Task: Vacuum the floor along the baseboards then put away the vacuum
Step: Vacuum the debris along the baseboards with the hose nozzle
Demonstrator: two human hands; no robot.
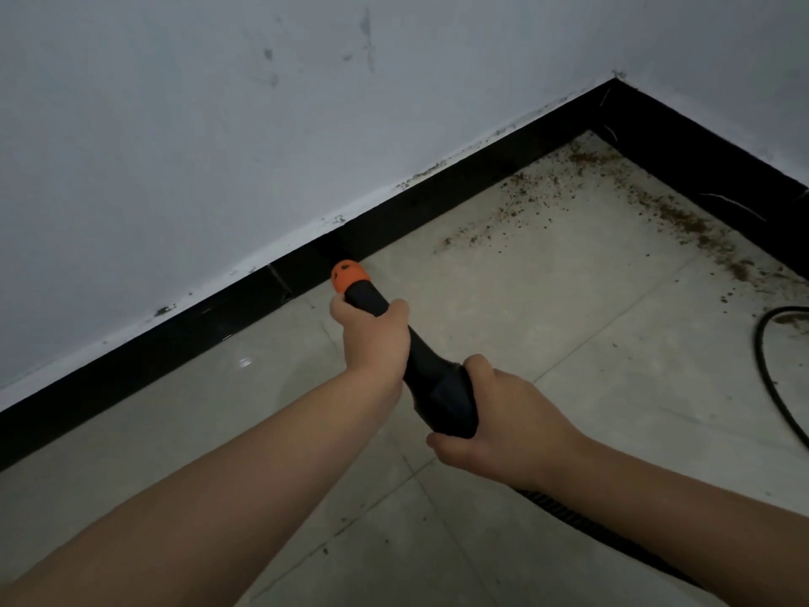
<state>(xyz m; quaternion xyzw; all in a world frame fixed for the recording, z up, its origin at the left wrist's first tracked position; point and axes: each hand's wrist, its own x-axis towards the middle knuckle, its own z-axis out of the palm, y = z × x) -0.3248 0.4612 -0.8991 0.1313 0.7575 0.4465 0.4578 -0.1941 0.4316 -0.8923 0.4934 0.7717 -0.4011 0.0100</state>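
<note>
I hold a black vacuum wand [431, 378] with an orange collar [349, 276] near its front end, pointed at the black baseboard [184, 339]. My left hand [374, 339] grips the wand just behind the orange collar. My right hand [494, 424] grips the thicker rear part, where a ribbed black hose [582, 525] runs back under my right forearm. The nozzle tip is lost against the dark baseboard. Brown crumbs and dirt [582, 186] lie scattered on the pale tiled floor [503, 300] toward the corner at the upper right.
A white scuffed wall [219, 124] rises above the baseboard, which turns a corner at the upper right [613, 87]. A black cord [770, 378] curves across the tiles at the right edge. More dirt lines the right-hand baseboard [700, 238].
</note>
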